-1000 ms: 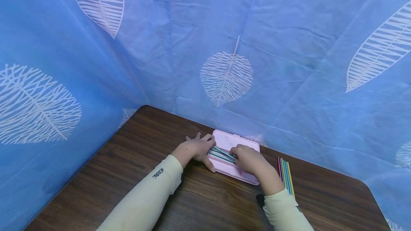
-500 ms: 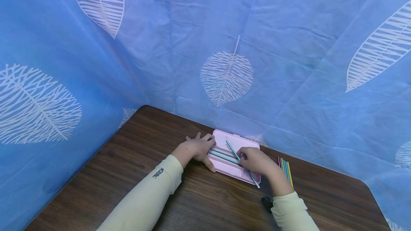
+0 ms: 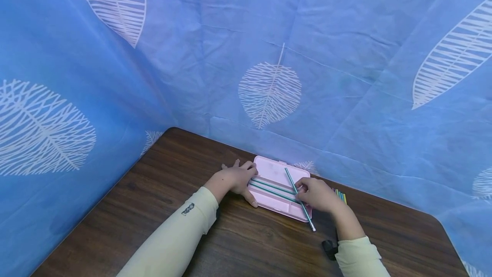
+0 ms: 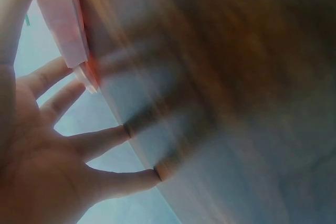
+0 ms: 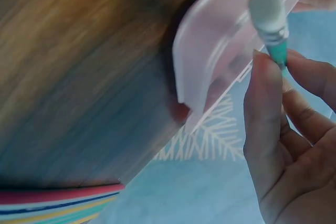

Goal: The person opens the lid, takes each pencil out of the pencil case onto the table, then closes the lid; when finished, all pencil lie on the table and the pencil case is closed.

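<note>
A pink pencil case point(image 3: 269, 166) lies opened out on the dark wooden table. My left hand point(image 3: 238, 178) rests at its left end, thumb along the front edge and fingers spread; in the left wrist view the fingers point(image 4: 113, 137) look straight. Two green pencils point(image 3: 269, 190) lie lengthwise in the case's tray. Between thumb and fingertips, my right hand point(image 3: 317, 193) pinches another green pencil point(image 3: 292, 183) above the case's right half. It slants across the case, and its white eraser end point(image 5: 268, 11) points towards the camera in the right wrist view.
Several colored pencils point(image 3: 340, 194) lie side by side on the table right of the case, partly hidden by the right forearm. A blue cloth with white leaf prints point(image 3: 269, 93) hangs behind the table point(image 3: 246, 243). A black object point(image 3: 329, 249) sits at the right wrist.
My right hand has lifted one green pencil from the tray, turned it crosswise and moved right with it. My left hand has stayed on the case.
</note>
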`<state>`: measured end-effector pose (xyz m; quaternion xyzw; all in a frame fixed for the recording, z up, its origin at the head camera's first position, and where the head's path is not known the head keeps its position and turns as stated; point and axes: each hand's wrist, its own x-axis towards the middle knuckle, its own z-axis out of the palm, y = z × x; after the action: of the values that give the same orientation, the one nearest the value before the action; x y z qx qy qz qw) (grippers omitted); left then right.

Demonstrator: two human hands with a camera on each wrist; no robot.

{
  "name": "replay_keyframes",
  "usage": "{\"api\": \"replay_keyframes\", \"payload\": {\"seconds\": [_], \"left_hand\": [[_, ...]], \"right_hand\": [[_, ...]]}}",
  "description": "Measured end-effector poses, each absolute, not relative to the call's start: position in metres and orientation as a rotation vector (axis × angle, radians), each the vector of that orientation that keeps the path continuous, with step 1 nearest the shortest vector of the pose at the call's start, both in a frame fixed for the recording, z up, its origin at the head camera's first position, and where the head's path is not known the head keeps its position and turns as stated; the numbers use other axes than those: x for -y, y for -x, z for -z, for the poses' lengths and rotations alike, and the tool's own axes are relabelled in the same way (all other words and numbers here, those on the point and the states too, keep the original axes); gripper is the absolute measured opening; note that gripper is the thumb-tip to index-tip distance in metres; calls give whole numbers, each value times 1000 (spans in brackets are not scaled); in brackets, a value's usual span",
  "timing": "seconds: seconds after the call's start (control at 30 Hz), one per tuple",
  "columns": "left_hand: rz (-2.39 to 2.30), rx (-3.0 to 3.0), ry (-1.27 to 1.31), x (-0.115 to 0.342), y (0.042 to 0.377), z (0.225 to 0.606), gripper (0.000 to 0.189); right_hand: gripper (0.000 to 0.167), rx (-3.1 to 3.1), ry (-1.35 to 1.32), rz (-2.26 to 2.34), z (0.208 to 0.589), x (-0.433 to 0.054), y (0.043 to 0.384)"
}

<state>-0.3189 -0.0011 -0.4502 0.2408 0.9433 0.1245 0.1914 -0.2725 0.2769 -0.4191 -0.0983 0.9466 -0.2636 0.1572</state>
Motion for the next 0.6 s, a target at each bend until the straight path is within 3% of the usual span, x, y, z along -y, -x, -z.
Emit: {"api": "replay_keyframes", "payload": {"seconds": [0.6], "left_hand": [[-342, -2660, -689, 1, 319, 451, 102]], "right_hand": [[37, -2679, -3, 859, 419, -313, 260]]}}
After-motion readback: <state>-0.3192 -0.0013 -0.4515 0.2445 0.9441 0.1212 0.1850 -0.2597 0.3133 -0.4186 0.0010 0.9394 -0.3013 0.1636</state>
